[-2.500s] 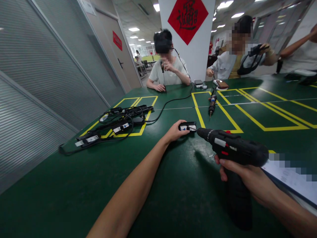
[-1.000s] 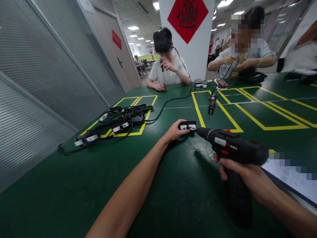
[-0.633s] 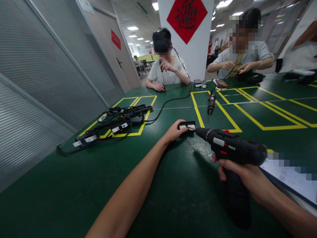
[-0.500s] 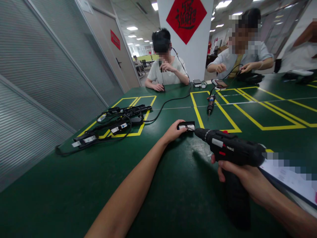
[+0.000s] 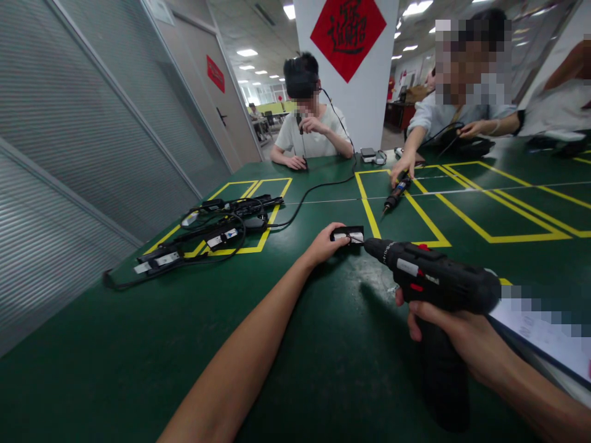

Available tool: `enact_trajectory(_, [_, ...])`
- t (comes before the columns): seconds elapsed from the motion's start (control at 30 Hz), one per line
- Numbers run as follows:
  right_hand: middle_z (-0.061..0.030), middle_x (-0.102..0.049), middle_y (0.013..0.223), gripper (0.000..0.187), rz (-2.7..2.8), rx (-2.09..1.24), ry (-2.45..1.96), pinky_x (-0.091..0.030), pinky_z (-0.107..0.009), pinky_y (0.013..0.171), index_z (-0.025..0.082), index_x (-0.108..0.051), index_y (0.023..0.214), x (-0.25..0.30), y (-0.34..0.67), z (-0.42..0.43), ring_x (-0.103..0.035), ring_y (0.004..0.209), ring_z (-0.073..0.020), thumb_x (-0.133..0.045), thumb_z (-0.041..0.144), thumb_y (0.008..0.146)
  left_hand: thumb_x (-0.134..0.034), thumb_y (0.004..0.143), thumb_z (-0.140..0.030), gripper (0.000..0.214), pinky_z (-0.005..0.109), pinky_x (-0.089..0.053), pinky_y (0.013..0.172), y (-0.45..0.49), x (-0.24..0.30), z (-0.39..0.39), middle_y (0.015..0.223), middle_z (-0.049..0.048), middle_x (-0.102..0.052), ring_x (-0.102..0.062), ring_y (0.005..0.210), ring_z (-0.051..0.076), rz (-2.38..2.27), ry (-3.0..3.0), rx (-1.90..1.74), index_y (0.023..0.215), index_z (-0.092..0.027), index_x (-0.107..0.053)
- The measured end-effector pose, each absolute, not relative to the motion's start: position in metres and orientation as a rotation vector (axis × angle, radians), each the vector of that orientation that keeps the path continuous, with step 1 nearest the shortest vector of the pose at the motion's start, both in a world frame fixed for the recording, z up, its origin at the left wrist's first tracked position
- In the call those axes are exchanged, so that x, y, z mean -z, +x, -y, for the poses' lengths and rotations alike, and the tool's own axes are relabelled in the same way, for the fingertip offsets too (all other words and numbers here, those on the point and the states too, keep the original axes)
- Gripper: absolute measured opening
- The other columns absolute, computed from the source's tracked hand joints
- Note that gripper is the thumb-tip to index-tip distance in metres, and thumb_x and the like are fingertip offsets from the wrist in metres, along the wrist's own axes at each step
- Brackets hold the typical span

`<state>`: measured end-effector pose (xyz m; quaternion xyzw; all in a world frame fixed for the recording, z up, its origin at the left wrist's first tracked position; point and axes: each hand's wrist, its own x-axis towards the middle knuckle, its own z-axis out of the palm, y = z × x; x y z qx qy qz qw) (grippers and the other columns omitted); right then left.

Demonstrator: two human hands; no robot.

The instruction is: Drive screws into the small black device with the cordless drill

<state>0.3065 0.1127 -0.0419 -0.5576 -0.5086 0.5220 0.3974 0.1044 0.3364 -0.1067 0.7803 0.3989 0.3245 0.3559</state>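
Since half a second ago, a co-worker's hand (image 5: 404, 167) has come down onto a slim, dark, cylindrical electric screwdriver (image 5: 397, 195) across the dark green worktop (image 5: 323, 351), and that tool now lies more slanted; the person's own two hands have barely shifted.

A small black rectangular block with a white face (image 5: 354, 234) sits in front of the person, just left of a yellow tape outline (image 5: 368, 207). The left hand (image 5: 324, 244) pinches it by its left end, thumb on the near side, the fingers behind mostly hidden. A bulky black pistol-shaped power drill with red accents (image 5: 438, 277) is in the right hand (image 5: 446, 323), whose grip is wrapped around the handle under the body. The drill's nose points left at the block; at this size I cannot tell whether the thin metal bit (image 5: 360, 240) presses on anything.

The block looks light, stiff and probably smooth, so it could skid or twist under a sideways push; its far end from the bit seems the safest hold. The drill looks heavy and rigid, so a full palm hold high on the handle suits it.

The left arm stretches long from the bottom edge, wrist nearly straight; the right forearm enters from the lower right, holding the drill roughly level.
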Motion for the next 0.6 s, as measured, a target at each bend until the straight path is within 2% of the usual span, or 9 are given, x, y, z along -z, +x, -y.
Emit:
enact_trajectory(0.2, [-0.0008,-0.061,0.065,0.022,1.310,-1.306,-1.418,-0.036,-0.033,0.068,0.018,-0.064,0.089,0.0424,0.3072,-0.1137,-0.054,0.068,-0.0193,-0.048,0.034,0.087,-0.057,0.073,-0.037,0.043,0.027,-0.045,0.074,0.1041,0.1071,-0.3361,0.100,0.0040,-0.060,-0.056,0.082,0.016,-1.021,2.001,-0.839,0.111,-0.018,-0.052])
enact_trajectory(0.37, [-0.0004,-0.059,0.061,0.024,1.280,-1.333,-1.420,-0.037,-0.032,0.062,0.016,-0.062,0.093,0.0437,0.3065,-0.1150,-0.053,0.062,-0.0187,-0.047,0.034,0.086,-0.058,0.072,-0.038,0.044,0.026,-0.044,0.073,0.1040,0.1071,-0.3362,0.101,0.0043,-0.059,-0.055,0.082,0.016,-1.034,2.020,-0.847,0.110,-0.017,-0.053])
enact_trajectory(0.6, [0.0005,-0.061,0.063,0.020,1.294,-1.309,-1.412,-0.038,-0.031,0.067,0.020,-0.062,0.090,0.0433,0.3073,-0.1137,-0.055,0.068,-0.0188,-0.047,0.033,0.087,-0.056,0.074,-0.037,0.041,0.023,-0.043,0.065,0.1040,0.1066,-0.3341,0.092,0.0028,-0.059,-0.054,0.074,0.013,-0.984,2.033,-0.832,0.110,-0.017,-0.052])
